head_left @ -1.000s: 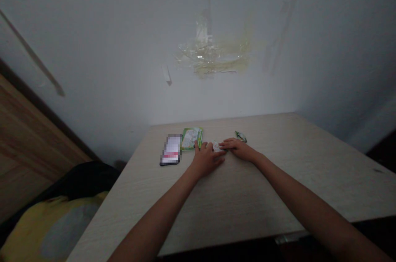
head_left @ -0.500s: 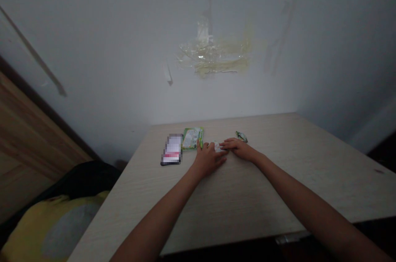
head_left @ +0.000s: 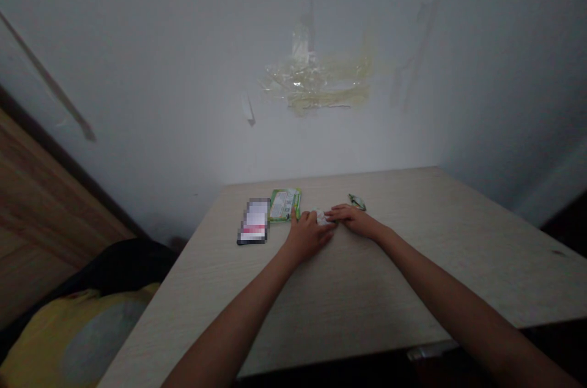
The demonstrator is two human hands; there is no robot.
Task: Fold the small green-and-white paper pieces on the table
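A small white crumpled piece (head_left: 321, 215), like tissue or paper, lies on the table between my hands. My left hand (head_left: 308, 237) curls its fingers around the near side of it, thumb to the left by the green packet. From the right, my right hand (head_left: 352, 218) reaches over with its fingers stretched out, their tips touching the white piece. Part of that piece is hidden under the fingers. Just behind my left hand lies a flat green and white packet (head_left: 285, 203). A small crumpled green wrapper (head_left: 357, 201) rests beyond my right hand.
A phone (head_left: 254, 221) with a blurred-out screen lies left of the packet. The pale wooden table (head_left: 358, 308) meets a wall (head_left: 183, 70) with peeling tape at its far edge. Off the left side is a yellow and grey soft thing (head_left: 55, 333).
Both hands stay almost in the same place around the white piece. The whole view has shifted very slightly.
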